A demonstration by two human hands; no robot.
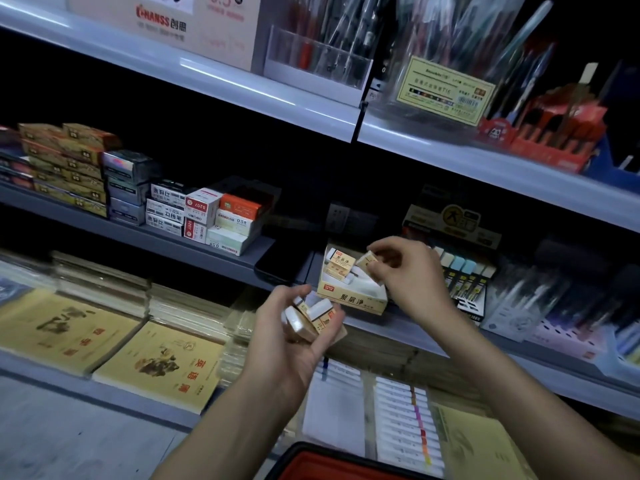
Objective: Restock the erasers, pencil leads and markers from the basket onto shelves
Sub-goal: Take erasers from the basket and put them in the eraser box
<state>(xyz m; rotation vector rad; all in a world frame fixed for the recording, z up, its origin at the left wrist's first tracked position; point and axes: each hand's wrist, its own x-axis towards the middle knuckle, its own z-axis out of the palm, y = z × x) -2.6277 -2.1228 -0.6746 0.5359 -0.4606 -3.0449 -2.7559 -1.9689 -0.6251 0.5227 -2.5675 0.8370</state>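
My left hand (294, 327) grips a bunch of several white erasers in tan sleeves (313, 315), held just below the middle shelf. My right hand (405, 271) pinches a single eraser (367, 261) over the open yellow eraser display box (353, 299) on that shelf. A few erasers (341, 265) stand in the back of the box. To the right of the box stands a display of pencil lead tubes (464, 275). The red basket (332, 465) shows at the bottom edge, its contents hidden.
Small stationery boxes (204, 216) are stacked at the left of the middle shelf. Exercise books (156, 365) lie on the lower shelf. Pens in clear holders (322, 57) and a red pen box (547, 133) fill the top shelf. Pastel trays (568, 334) sit at the right.
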